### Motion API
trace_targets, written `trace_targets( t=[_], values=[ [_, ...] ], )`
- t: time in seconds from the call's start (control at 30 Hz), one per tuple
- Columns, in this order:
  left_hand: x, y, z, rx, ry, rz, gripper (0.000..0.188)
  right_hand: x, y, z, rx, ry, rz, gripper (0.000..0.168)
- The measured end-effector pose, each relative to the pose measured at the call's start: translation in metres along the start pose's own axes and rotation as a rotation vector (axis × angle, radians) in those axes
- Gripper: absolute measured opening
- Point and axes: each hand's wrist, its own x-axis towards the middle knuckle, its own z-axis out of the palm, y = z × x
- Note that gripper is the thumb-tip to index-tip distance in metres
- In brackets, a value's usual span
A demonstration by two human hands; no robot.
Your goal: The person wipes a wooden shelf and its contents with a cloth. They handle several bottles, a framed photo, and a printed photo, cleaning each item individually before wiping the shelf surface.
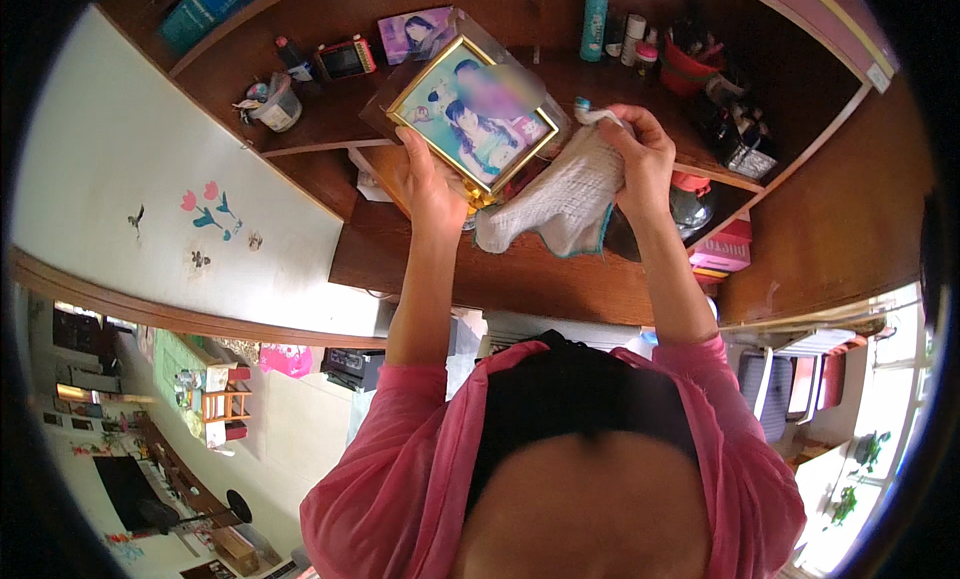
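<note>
A gold-edged picture frame (478, 114) with a photograph of people tilts in front of the shelf. My left hand (433, 185) grips it at its lower left edge, thumb on the front, the other fingers hidden behind it. To its right, my right hand (643, 155) pinches the upper end of a whitish cloth (559, 185) with teal edging. The cloth hangs down and to the left, close to the lower right edge of the picture frame. Behind the frame, a second picture (415, 35) leans at the back of the shelf.
On the wooden shelf (330, 133) stand a tub of small items (277, 106), a red-edged device (345, 59), a teal bottle (594, 22), a red basket (690, 69) and a holder of dark items (750, 155). Below right is a pink box (721, 249). A white panel (172, 181) borders the left.
</note>
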Motion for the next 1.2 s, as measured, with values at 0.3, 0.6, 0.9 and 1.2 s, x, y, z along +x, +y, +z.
trace_targets(
  t=[0.3,0.6,0.9,1.2],
  values=[
    [0.02,0.0,-0.028,0.046,0.072,0.053,0.065,0.04,0.007,-0.032,-0.019,0.073,-0.089,0.009],
    [0.035,-0.01,-0.037,-0.016,0.088,0.042,0.06,0.148,0.047,-0.084,-0.558,0.118,-0.686,0.014],
    [0.061,-0.024,-0.038,-0.018,0.093,-0.055,0.052,0.13,0.133,-0.116,-1.774,-0.302,-0.586,0.035],
    [0.102,-0.059,-0.051,0.009,0.005,-0.13,0.046,0.126,0.133,-0.11,-1.752,-0.228,-0.721,0.034]
  ],
)
